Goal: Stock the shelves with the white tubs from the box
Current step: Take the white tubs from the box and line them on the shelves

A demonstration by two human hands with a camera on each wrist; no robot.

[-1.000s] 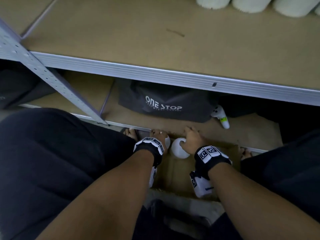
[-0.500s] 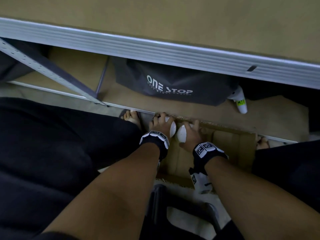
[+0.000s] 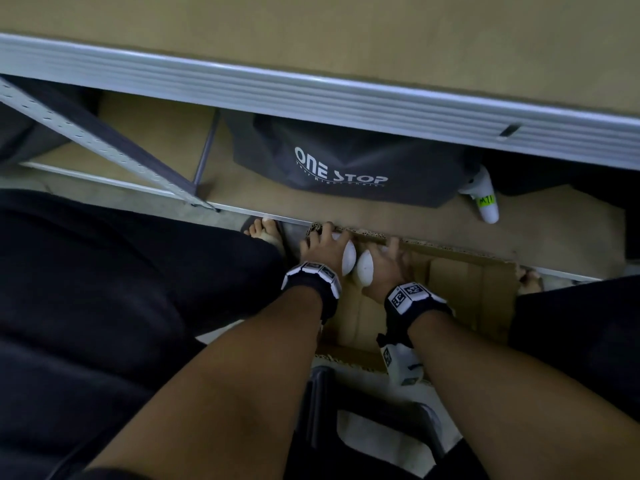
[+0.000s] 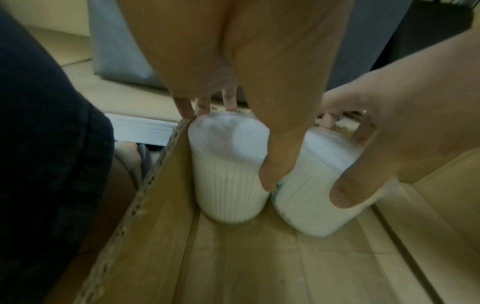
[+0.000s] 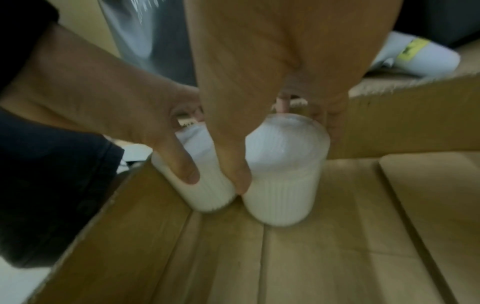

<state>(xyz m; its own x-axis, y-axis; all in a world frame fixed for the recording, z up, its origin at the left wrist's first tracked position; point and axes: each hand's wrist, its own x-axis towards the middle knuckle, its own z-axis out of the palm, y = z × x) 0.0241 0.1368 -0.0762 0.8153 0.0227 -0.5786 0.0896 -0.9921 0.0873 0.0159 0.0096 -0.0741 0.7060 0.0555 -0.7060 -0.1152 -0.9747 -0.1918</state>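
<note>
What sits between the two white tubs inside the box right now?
Only the two thumbs: the left hand grips the left tub, the right hand the right tub. Both wrist views show this.

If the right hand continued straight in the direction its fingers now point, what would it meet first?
Probably the far wall of the cardboard box. The right hand grips a white tub with the fingers pointing toward that wall, just beyond the tub; the exact gap is unclear.
</note>
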